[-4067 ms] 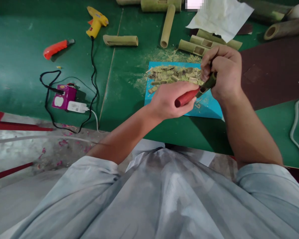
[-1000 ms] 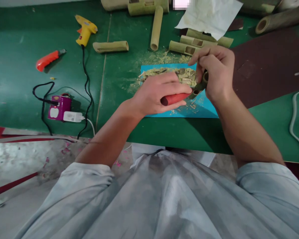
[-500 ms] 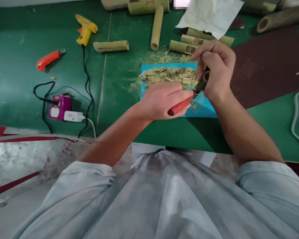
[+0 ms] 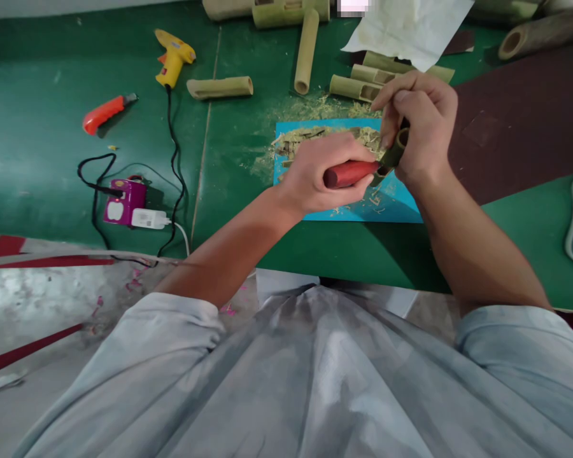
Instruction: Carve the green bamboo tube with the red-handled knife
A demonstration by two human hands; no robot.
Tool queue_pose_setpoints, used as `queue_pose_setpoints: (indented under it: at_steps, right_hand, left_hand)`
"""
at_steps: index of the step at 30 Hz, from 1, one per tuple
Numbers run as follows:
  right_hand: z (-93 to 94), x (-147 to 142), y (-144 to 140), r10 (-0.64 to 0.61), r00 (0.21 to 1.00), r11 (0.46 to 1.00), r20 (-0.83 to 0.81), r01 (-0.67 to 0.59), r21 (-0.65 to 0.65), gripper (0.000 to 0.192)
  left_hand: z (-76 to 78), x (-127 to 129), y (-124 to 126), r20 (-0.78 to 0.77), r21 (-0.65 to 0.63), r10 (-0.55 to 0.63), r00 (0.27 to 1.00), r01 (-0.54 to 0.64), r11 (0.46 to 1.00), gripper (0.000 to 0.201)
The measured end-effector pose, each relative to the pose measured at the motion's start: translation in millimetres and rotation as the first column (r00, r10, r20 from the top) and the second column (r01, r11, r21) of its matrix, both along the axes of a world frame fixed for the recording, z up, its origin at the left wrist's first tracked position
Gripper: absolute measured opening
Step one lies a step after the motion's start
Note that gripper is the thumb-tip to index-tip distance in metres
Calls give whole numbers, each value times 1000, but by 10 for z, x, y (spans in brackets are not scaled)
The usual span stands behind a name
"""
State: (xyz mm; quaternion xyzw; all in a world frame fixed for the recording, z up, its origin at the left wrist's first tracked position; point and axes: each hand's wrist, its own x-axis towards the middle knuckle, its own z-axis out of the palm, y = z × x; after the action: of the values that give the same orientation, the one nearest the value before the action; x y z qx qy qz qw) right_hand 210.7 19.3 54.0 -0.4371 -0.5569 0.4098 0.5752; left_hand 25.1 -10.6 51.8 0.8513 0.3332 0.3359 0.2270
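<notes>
Right of centre in the frame, our left hand (image 4: 327,172) is wrapped around the red-handled tool (image 4: 351,173), tip poked into the bamboo piece (image 4: 395,150) our right hand (image 4: 423,124) grips tight, probably to steady it; both sit over the blue mat (image 4: 391,207) that catches shavings; glue gun (image 4: 173,57) lies upper left on the tabletop (image 4: 38,114).

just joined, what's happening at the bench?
A person is working a short bamboo tube with a red-handled tool. The left hand grips the tool's handle, its tip against the tube, which the right hand holds above a blue mat strewn with bamboo shavings. On the green table lie more bamboo pieces, a yellow glue gun and an orange utility knife, all untouched.
</notes>
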Motion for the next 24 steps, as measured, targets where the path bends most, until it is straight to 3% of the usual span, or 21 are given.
queue_pose_setpoints:
  at_steps: [6,13,19,24]
  right_hand:
    - [11,8,16,-30,998,997,49,34,-68,36]
    - [-14,7,16,2,999,996,42,2,-91,30]
    - [-71,-4,52,31,999,999,-16,-31,-10,42]
    - [-29,1,46,46,999,998,-26,-46,-31,26]
  left_hand:
    - [38,45,-30,114,21,23,993,-26,999,13]
    - [46,44,-95,75,196,-16,997,1,981,17]
    - [82,26,-16,-98,16,-56,994,58,998,19]
    - [113,31,32,-20,18,-47,999,47,999,14]
